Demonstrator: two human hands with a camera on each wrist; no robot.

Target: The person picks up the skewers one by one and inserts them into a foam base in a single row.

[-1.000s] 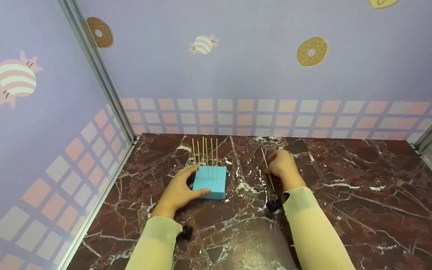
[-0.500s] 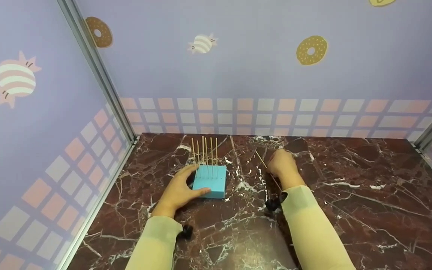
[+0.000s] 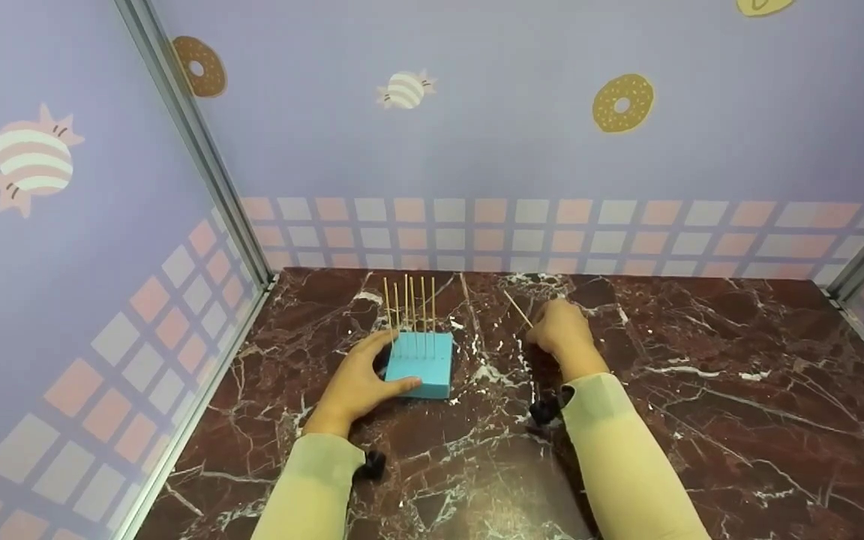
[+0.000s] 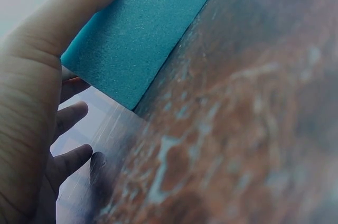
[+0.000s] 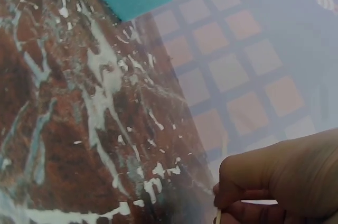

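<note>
A light-blue foam block [image 3: 423,381] lies on the marble-patterned table, with several thin wooden sticks [image 3: 423,300] standing upright in its top. My left hand [image 3: 355,384] grips it from the left, thumb along the front side and fingers reaching round towards the back. The left wrist view shows the thumb against the block's blue side [image 4: 127,44]. To the right of the block, my right hand [image 3: 565,336] pinches one more wooden stick [image 3: 517,308] between curled fingers and thumb. This stick leans up and to the left; its lower part is hidden behind the hand.
The dark red marble table [image 3: 732,420] extends on both sides of the arms. A lilac back wall [image 3: 492,150] with a tile pattern rises behind it, and a side wall [image 3: 109,300] with a metal post [image 3: 199,142] stands at the left.
The stick in my right hand has tilted, its upper end swinging left, and its lower end has gone out of sight behind the hand. My left hand and the block stay put.
</note>
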